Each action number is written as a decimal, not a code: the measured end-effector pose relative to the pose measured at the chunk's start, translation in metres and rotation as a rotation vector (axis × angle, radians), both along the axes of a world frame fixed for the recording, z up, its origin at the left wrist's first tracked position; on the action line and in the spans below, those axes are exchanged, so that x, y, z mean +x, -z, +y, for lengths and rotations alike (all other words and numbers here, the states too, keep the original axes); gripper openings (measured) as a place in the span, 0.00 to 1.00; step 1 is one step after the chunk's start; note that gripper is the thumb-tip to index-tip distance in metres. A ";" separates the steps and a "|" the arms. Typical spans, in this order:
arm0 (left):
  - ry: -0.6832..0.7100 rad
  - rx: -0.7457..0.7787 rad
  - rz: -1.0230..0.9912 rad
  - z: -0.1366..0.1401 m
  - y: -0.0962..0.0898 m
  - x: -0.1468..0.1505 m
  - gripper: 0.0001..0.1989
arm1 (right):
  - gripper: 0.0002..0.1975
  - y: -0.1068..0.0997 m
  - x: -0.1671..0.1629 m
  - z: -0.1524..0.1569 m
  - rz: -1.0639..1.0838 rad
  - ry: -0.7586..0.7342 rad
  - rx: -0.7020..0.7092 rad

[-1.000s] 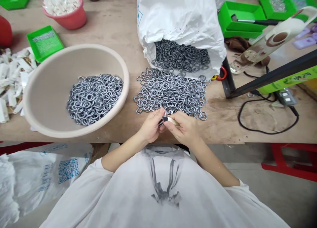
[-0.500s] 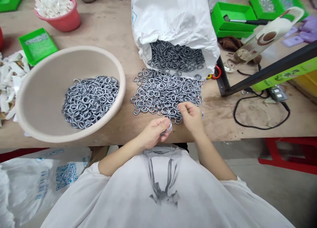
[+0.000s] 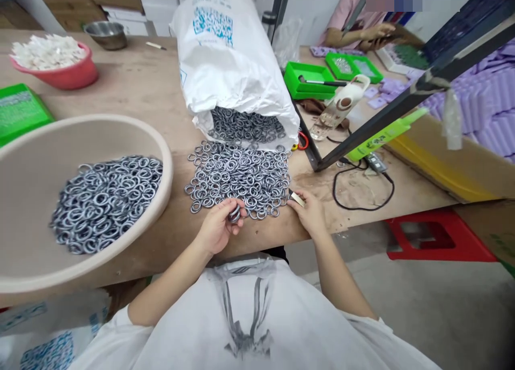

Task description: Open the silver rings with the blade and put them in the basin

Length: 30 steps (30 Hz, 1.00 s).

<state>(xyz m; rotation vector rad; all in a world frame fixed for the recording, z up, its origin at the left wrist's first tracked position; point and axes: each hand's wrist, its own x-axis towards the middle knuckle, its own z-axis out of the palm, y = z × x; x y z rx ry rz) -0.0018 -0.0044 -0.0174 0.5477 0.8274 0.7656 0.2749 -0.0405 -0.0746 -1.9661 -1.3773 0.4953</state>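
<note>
Table (image 3: 132,94) with one heap of rings (image 3: 241,177)

Left hand (image 3: 218,228), at the heap's seven o'clock, palm inward, fingers curled around several rings (image 3: 234,214), too overlapped to count. Right hand (image 3: 309,213), at four o'clock, pinches one small tool (image 3: 298,199): long axis ten to four, dark tip toward ten.

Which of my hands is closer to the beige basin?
Left. Your left hand, holding rings, is right of the beige basin, at the near edge of the ring pile; your right hand is farther right, by the pile's right side.
</note>
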 end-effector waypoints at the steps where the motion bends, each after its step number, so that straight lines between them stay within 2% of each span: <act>1: -0.013 -0.009 0.002 0.001 0.000 0.000 0.13 | 0.17 -0.001 -0.001 0.001 0.056 0.000 0.013; 5: -0.055 -0.042 0.031 0.002 0.000 -0.001 0.10 | 0.15 -0.015 -0.019 0.008 0.403 -0.032 0.089; 8: -0.043 -0.043 0.061 0.001 -0.001 0.003 0.14 | 0.15 -0.030 -0.059 0.015 0.612 -0.100 0.143; 12: -0.042 0.062 0.104 -0.003 0.000 0.006 0.24 | 0.16 -0.046 -0.119 0.023 0.730 -0.202 0.190; 14: -0.062 0.135 0.149 -0.004 0.002 0.004 0.26 | 0.16 -0.050 -0.137 0.027 0.763 -0.287 0.135; 18: -0.054 0.329 0.233 -0.003 0.009 -0.007 0.25 | 0.18 -0.056 -0.145 0.032 0.789 -0.387 0.037; 20: -0.021 0.374 0.239 -0.003 0.012 -0.011 0.25 | 0.19 -0.058 -0.144 0.033 0.830 -0.419 0.000; 23: 0.032 0.354 0.215 -0.004 0.014 -0.013 0.24 | 0.21 -0.059 -0.146 0.034 0.916 -0.407 -0.035; 26: 0.052 0.298 0.179 -0.004 0.011 -0.010 0.24 | 0.23 -0.056 -0.149 0.033 0.975 -0.344 0.001; 30: -0.030 0.154 0.081 -0.003 0.001 -0.006 0.24 | 0.22 -0.052 -0.145 0.028 0.854 -0.403 0.111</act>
